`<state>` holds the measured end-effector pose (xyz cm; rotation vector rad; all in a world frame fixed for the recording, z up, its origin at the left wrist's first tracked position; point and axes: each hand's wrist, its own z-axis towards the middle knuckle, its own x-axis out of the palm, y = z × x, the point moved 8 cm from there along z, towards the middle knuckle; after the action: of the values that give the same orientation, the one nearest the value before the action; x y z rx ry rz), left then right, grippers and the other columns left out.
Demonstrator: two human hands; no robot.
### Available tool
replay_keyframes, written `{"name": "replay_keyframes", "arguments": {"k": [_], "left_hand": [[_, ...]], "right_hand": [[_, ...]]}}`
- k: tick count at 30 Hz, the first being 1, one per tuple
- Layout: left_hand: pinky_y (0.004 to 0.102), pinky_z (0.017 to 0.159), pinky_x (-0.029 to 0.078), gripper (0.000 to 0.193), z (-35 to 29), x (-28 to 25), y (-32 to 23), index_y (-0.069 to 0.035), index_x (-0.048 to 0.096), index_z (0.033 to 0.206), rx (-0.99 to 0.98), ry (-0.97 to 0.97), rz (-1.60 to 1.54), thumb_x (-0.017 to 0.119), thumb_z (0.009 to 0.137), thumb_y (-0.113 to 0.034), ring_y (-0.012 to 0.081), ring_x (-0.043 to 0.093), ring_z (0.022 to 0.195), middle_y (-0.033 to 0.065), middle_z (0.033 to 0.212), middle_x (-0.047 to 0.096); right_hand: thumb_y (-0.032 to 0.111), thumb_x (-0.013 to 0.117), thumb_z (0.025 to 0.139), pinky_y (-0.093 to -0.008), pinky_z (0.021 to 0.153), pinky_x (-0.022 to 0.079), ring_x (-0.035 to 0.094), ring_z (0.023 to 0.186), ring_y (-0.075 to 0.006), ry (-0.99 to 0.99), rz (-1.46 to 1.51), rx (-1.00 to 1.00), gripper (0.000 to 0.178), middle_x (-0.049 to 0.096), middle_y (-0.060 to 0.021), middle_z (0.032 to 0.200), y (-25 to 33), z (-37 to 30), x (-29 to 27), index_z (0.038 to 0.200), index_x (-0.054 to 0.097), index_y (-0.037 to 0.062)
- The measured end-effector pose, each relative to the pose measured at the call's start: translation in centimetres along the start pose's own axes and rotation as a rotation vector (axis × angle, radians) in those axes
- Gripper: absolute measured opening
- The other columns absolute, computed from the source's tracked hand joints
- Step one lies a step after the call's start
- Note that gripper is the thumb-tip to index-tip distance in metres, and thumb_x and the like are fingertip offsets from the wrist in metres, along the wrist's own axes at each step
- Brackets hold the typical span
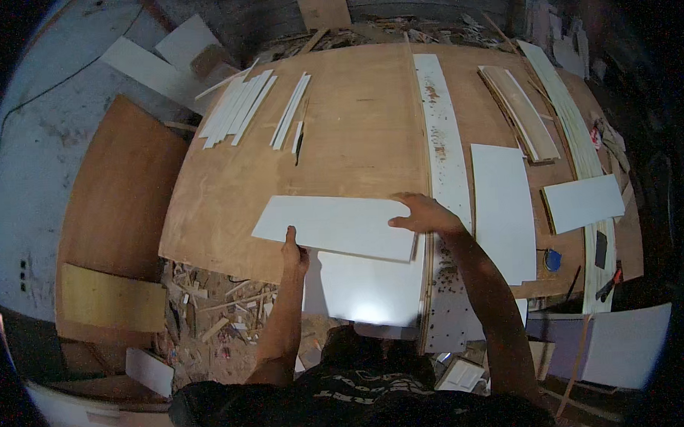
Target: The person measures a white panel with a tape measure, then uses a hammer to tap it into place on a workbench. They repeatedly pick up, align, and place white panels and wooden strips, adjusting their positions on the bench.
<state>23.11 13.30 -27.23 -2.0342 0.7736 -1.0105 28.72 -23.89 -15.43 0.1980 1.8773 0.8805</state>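
Note:
A white rectangular board (pixel 335 223) is held level in front of me, above the plywood worktable. My left hand (pixel 293 249) grips its near edge toward the left, thumb on top and fingers hidden beneath. At the right end, my right hand (pixel 423 213) is wrapped over the corner, thumb on the face. Below it lies a second, larger white board (pixel 363 288) with a bright patch of light on it, partly covered by the held one. Just right of it runs a long, stained white strip (pixel 438 127) with dark spots.
White strips (pixel 240 108) lie on the plywood tabletop (pixel 354 130) at the far left. On the right are white panels (pixel 502 208), stacked narrow boards (pixel 521 117), a blue tape measure (pixel 553 260) and red-handled pliers (pixel 610 283). Wood scraps (pixel 217 308) litter the floor near left.

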Motion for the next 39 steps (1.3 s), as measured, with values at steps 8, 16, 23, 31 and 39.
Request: {"name": "replay_keyframes", "arguments": {"k": [8,16,23,31,39], "left_hand": [[0.0418,0.070,0.064,0.051,8.5,2.3,3.0,0.004,0.052,0.131,-0.009,-0.043,-0.168,0.058,0.105,-0.040,0.0291,0.068,0.101,0.0184,0.125,0.061],[0.0340,0.057,0.052,0.054,10.5,2.4,2.6,-0.002,0.063,0.088,-0.190,0.243,0.767,0.054,0.103,-0.054,0.0211,0.060,0.059,0.0096,0.063,0.057],[0.0541,0.078,0.052,0.039,0.4,-2.9,-3.5,0.004,0.067,0.096,0.585,0.059,1.490,0.068,0.090,-0.035,0.0448,0.067,0.087,0.0262,0.091,0.069],[0.0497,0.074,0.053,0.025,-5.3,-3.8,-2.1,0.002,0.061,0.102,0.532,0.171,1.504,0.066,0.089,-0.018,0.0407,0.067,0.078,0.0224,0.084,0.068],[0.0385,0.067,0.052,0.020,2.2,-7.5,-2.6,0.002,0.064,0.081,0.322,0.447,1.055,0.066,0.090,-0.015,0.0229,0.065,0.070,0.0117,0.074,0.066]], "right_hand": [[0.068,0.072,0.079,-0.0593,0.123,0.020,0.024,0.152,-0.0418,0.086,-0.393,-0.029,0.107,0.025,-0.0219,0.166,1.7,6.4,4.1,0.161,0.028,0.0151],[0.060,0.063,0.093,-0.0575,0.125,0.016,0.014,0.157,-0.0339,-0.019,-0.449,0.202,0.089,0.013,-0.0122,0.171,-3.0,5.9,5.9,0.164,0.018,0.0311],[0.053,0.052,0.101,-0.0565,0.124,0.018,0.015,0.157,-0.0322,-0.164,-0.448,0.312,0.074,0.016,-0.0112,0.171,-3.6,4.5,7.6,0.163,0.022,0.0267],[0.034,0.055,0.101,-0.0599,0.120,0.027,0.023,0.154,-0.0390,-0.223,-0.379,0.502,0.066,0.022,-0.0172,0.168,-5.0,5.6,8.9,0.161,0.029,0.0214],[0.040,0.071,0.089,-0.0521,0.116,0.036,0.035,0.147,-0.0394,-0.494,-0.310,0.401,0.075,0.037,-0.0231,0.159,-0.5,-2.0,13.2,0.152,0.044,0.0084]]}}
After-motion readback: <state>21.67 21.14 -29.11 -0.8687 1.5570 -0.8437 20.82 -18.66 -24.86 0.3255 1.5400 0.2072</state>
